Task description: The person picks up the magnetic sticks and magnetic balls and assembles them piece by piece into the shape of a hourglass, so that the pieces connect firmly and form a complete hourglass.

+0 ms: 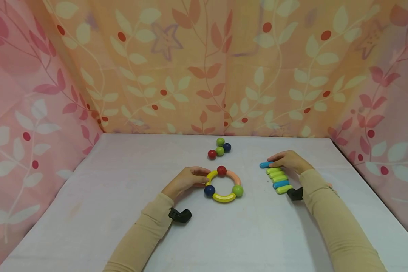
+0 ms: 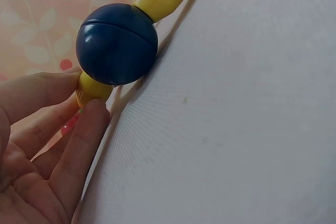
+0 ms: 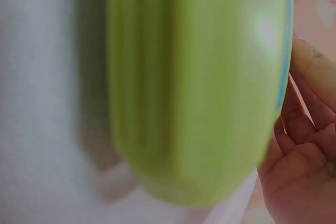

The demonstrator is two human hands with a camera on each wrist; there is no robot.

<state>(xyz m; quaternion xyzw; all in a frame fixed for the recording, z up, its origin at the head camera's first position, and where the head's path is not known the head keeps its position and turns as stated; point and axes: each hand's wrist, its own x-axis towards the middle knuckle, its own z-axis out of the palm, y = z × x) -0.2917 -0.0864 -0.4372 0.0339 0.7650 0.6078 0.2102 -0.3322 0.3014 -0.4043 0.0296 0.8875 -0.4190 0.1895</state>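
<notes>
On the table lies a ring of curved rods and balls: a red ball (image 1: 221, 171), a dark blue ball (image 1: 209, 190), a green ball (image 1: 237, 190), two yellow curved rods (image 1: 224, 198) and a salmon one (image 1: 235, 176). My left hand (image 1: 186, 181) pinches the ring's left yellow rod (image 2: 94, 88) between thumb and fingers, beside the blue ball (image 2: 116, 44). At the right, my right hand (image 1: 292, 161) pinches a blue rod (image 1: 265, 165) at the far end of a row. A green rod (image 3: 199, 87) fills the right wrist view and partly hides that hand.
Below the right hand, the row holds several green rods (image 1: 278, 178) and another blue rod (image 1: 281, 184). Behind the ring sit loose balls: red (image 1: 212, 154), dark blue (image 1: 227, 147) and two green (image 1: 220, 151). Patterned curtains (image 1: 204, 68) enclose the white table (image 1: 129, 151).
</notes>
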